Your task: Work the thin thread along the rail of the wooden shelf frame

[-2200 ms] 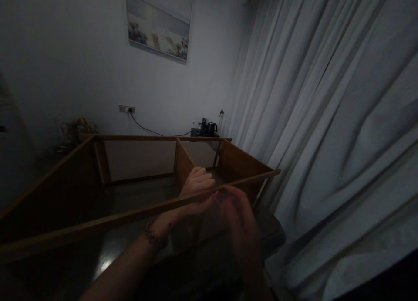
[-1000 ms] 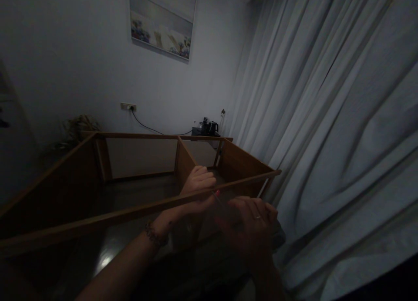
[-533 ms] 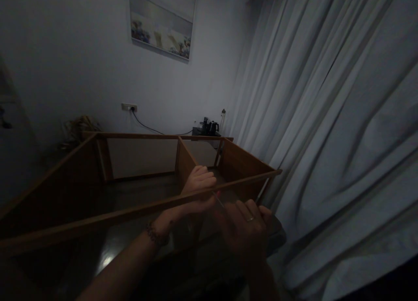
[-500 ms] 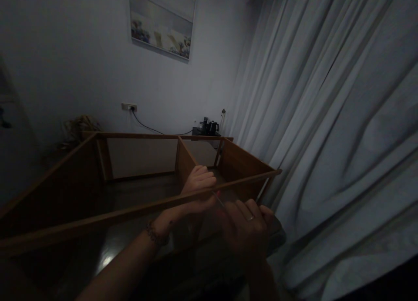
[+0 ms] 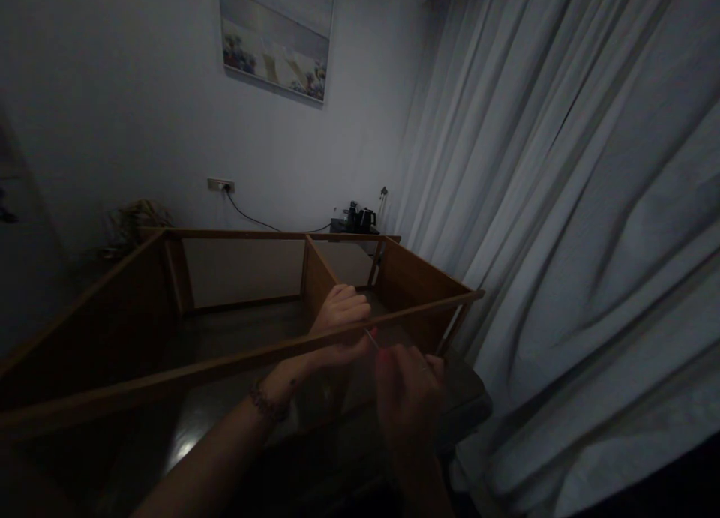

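A brown wooden cabinet frame (image 5: pixel 169 379) lies open before me, with a divider panel (image 5: pixel 315 274) across its middle. My left hand (image 5: pixel 340 315) is closed over the near front rail where the divider meets it. Just right of it, my right hand (image 5: pixel 408 394) is closed around a thin metal tool (image 5: pixel 372 339) whose tip points at the rail by my left fingers. The room is dim and the tool's handle is hidden in my fist.
Pale curtains (image 5: pixel 562 241) hang close on the right. A picture (image 5: pixel 275 34) is on the far wall above a socket with a cable (image 5: pixel 220 184). A kettle (image 5: pixel 360 220) stands on a small dark table behind the frame. A dried plant (image 5: pixel 132 214) sits at the back left.
My right hand has turned and shifted a little left and down around the thin tool, its fingers curling in. My left hand has kept its hold on the rail.
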